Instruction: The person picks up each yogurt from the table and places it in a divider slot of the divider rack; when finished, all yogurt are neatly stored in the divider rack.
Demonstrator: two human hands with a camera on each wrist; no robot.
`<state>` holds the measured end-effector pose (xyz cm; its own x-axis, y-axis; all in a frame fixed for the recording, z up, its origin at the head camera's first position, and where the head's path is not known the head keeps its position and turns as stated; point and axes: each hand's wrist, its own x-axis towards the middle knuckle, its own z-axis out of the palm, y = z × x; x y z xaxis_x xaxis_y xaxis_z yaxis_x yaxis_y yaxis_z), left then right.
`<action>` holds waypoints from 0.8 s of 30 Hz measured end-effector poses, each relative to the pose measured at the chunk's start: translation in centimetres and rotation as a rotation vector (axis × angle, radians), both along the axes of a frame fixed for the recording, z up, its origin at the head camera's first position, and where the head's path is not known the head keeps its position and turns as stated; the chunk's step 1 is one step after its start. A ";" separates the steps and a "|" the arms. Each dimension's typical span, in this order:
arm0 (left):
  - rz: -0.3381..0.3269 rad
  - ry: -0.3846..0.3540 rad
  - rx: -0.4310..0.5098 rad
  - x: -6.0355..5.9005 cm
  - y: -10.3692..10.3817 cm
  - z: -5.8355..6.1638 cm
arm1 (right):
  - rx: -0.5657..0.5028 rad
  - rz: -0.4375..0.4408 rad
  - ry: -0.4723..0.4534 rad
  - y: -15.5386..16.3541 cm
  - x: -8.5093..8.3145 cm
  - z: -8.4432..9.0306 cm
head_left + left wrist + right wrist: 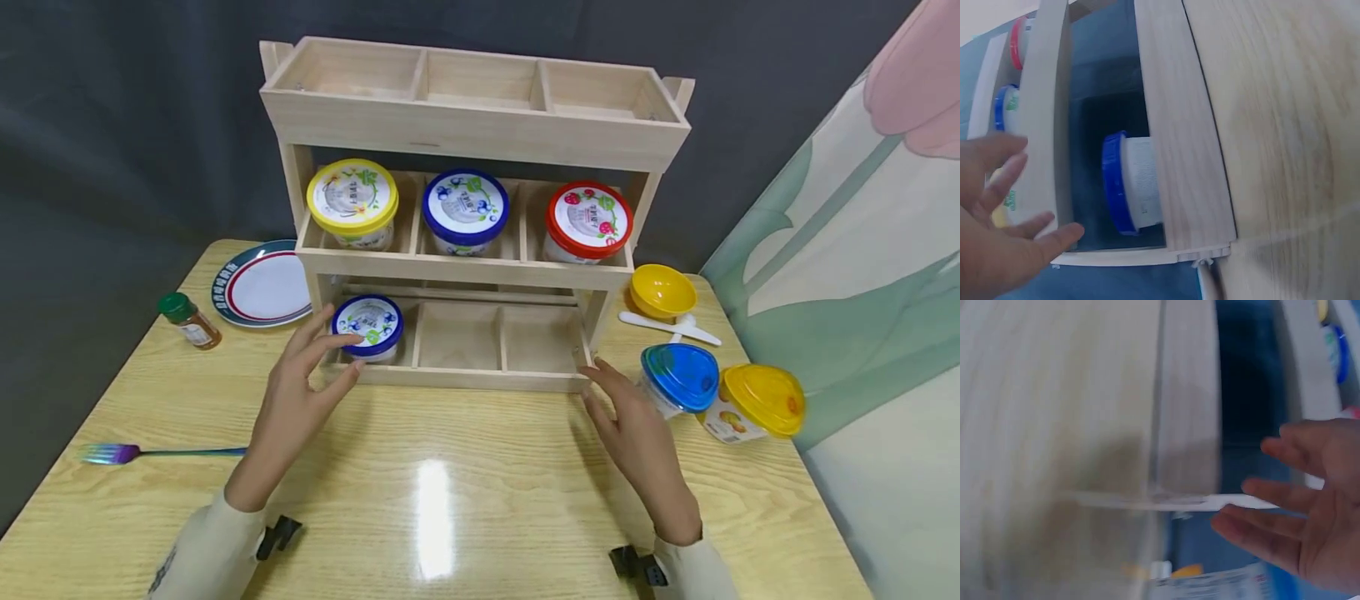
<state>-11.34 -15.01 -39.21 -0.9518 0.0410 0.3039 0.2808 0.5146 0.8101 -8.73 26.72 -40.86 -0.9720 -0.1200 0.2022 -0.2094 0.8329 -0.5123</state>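
Observation:
A three-tier wooden rack (465, 267) stands at the back of the table. Its middle shelf holds a yellow-lidded tub (352, 200), a blue-lidded tub (465, 208) and a red-lidded tub (588, 221). A small blue-lidded tub (367, 325) (1129, 184) sits in the bottom left compartment. My left hand (307, 387) (1004, 225) hovers open just in front of that tub, fingers spread, holding nothing. My right hand (630, 425) (1310, 500) is open beside the rack's bottom right corner, also holding nothing.
At the right lie a blue-lidded cup (678, 379), a yellow-lidded cup (761, 402), a yellow bowl (662, 290) and a white spoon (667, 327). At the left are a plate (262, 283), a spice bottle (189, 320) and an iridescent fork (161, 452).

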 end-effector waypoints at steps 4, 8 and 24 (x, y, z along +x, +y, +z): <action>-0.034 0.090 -0.063 1.6 -0.4 0.0 | 0.097 0.113 0.062 -1.3 1.7 1.3; -0.039 0.118 -0.094 2.6 -1.4 -0.7 | 0.102 0.269 -0.011 -1.5 3.3 2.3; -0.067 -0.195 0.008 0.2 -5.1 -3.4 | -0.136 0.085 0.067 7.4 7.4 3.1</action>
